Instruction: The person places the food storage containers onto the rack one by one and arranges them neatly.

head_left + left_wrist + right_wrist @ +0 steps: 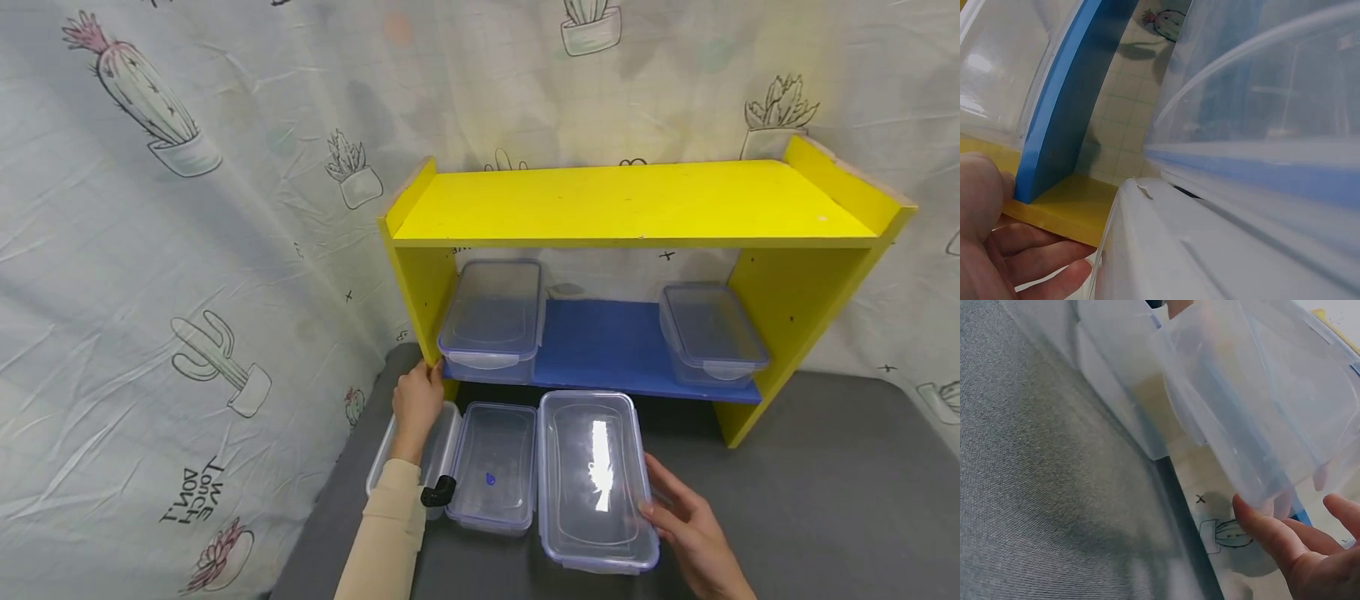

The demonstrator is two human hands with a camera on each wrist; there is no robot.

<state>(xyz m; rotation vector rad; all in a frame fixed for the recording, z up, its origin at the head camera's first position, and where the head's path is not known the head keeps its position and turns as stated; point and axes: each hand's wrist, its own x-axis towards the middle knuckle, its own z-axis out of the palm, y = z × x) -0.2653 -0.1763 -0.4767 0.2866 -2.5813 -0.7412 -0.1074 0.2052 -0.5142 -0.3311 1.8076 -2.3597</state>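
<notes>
My left hand grips the front edge of the shelf's yellow left side panel, level with the blue board. In the left wrist view the thumb lies on one side of the yellow panel and the fingers on the other. My right hand holds a large clear food container with a blue-rimmed lid by its right side. The right wrist view shows this container tilted and raised off the grey surface, its lower corner at my fingertips.
Under my left forearm lies one clear container; another clear container stands beside it on the grey table. On the blue shelf board are a large lidded container and a smaller one. A yellow top board spans above.
</notes>
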